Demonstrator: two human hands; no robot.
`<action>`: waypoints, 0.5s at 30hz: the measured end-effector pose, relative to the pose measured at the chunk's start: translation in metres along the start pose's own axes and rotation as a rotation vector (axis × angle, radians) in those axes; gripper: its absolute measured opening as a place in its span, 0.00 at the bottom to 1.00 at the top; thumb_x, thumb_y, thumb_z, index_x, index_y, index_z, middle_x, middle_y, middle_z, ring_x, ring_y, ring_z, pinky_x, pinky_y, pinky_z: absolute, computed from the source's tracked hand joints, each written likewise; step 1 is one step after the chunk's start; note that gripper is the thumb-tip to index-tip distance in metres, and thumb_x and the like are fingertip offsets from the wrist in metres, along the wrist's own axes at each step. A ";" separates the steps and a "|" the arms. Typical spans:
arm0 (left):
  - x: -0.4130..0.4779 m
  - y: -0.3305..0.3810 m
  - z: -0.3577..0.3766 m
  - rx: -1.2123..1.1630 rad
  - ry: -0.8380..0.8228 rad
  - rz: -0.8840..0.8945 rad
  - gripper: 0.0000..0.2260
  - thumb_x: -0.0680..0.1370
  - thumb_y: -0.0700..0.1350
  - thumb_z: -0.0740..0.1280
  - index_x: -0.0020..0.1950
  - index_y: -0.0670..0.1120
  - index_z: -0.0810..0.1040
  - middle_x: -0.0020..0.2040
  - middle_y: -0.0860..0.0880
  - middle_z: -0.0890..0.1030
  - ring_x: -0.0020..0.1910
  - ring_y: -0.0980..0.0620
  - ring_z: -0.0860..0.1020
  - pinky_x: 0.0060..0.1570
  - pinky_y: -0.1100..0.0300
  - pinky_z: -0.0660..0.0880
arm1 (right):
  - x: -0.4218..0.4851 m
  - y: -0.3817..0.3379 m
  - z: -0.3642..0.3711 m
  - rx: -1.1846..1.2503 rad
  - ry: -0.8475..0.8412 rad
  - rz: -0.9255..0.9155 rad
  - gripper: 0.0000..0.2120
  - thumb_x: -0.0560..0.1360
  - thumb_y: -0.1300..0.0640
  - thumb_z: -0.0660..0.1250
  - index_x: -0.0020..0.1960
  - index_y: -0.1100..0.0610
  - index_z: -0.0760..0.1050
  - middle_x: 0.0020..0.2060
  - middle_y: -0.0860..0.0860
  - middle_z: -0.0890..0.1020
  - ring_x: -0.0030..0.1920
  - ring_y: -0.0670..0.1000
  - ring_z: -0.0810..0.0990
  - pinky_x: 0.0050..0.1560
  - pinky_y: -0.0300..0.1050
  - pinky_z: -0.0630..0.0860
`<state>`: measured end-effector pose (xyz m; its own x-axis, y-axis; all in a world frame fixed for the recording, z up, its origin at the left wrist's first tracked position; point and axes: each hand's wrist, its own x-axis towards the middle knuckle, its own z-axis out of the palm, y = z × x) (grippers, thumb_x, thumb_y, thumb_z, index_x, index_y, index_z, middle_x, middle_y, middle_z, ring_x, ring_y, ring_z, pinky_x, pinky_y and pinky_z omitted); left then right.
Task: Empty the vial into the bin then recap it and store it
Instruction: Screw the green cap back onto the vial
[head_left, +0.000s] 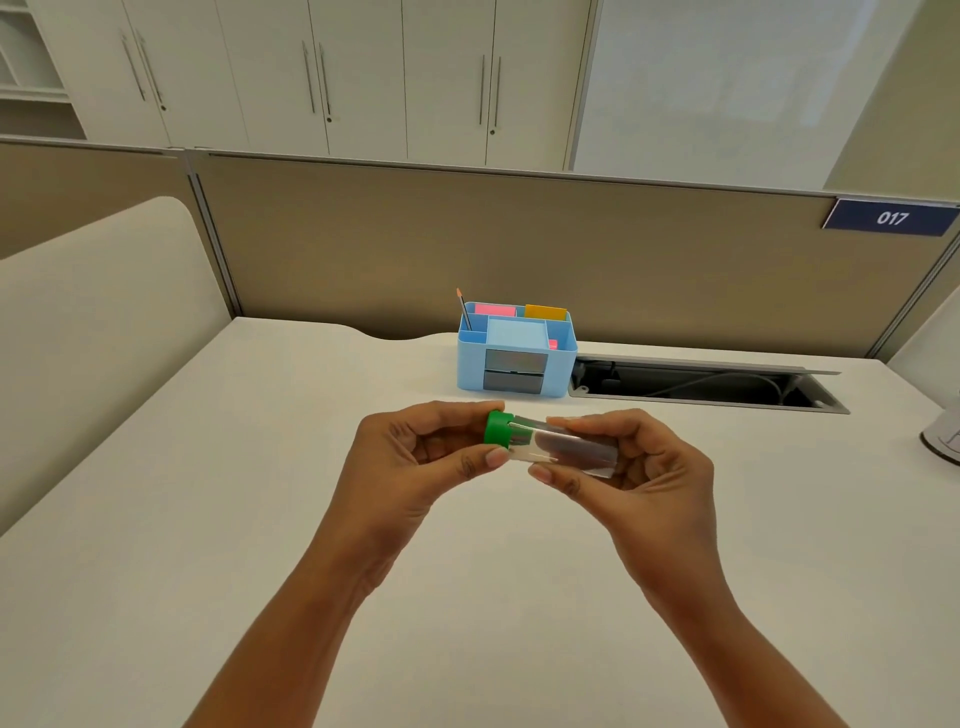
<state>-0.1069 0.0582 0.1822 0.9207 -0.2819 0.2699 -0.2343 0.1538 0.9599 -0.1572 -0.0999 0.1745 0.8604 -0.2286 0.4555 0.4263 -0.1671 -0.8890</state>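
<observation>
Hands hold a clear vial (563, 451) up above the white desk (260, 519), lying on its side. The left hand (410, 462) has its fingers and thumb curled tight around the green cap (498, 429), which sits on the left end of the vial. The right hand (639, 467) is closed around the clear body, with the thumb below and the fingers on top. The two hands are very near each other, and both are well above the desk top. I cannot tell if anything is inside the vial.

Behind the hands, a blue box (517, 353) stands on the desk. It has pink and yellow notes in the back and a pencil (463, 310) standing up in its left corner. Just to the right of the box is a long open slot (706, 387) in the desk with a cable inside. A tan wall (519, 249) runs behind the desk, and it has a dark blue sign (891, 217) that reads 017.
</observation>
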 end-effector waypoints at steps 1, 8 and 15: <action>0.001 -0.001 0.001 -0.007 0.005 -0.001 0.13 0.58 0.45 0.70 0.41 0.54 0.81 0.33 0.60 0.85 0.38 0.60 0.83 0.38 0.72 0.77 | 0.000 0.001 0.002 0.000 0.005 0.005 0.14 0.55 0.57 0.75 0.39 0.51 0.77 0.34 0.35 0.84 0.41 0.41 0.84 0.39 0.29 0.77; 0.006 -0.018 0.019 -0.200 0.103 -0.105 0.10 0.70 0.40 0.66 0.46 0.54 0.79 0.34 0.58 0.85 0.36 0.58 0.84 0.38 0.68 0.80 | 0.004 0.008 0.019 -0.226 0.041 -0.081 0.14 0.62 0.52 0.74 0.39 0.44 0.69 0.38 0.41 0.79 0.46 0.43 0.80 0.41 0.32 0.79; 0.011 -0.019 0.002 -0.363 -0.008 -0.248 0.10 0.76 0.41 0.58 0.48 0.48 0.79 0.37 0.54 0.86 0.38 0.57 0.84 0.40 0.61 0.81 | 0.015 0.004 0.008 -0.320 -0.431 -0.110 0.25 0.61 0.46 0.73 0.53 0.38 0.65 0.56 0.33 0.69 0.57 0.38 0.71 0.50 0.31 0.76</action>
<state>-0.0932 0.0508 0.1670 0.9326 -0.3591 0.0361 0.1200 0.4031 0.9073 -0.1401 -0.0969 0.1776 0.8810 0.2090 0.4245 0.4713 -0.4670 -0.7482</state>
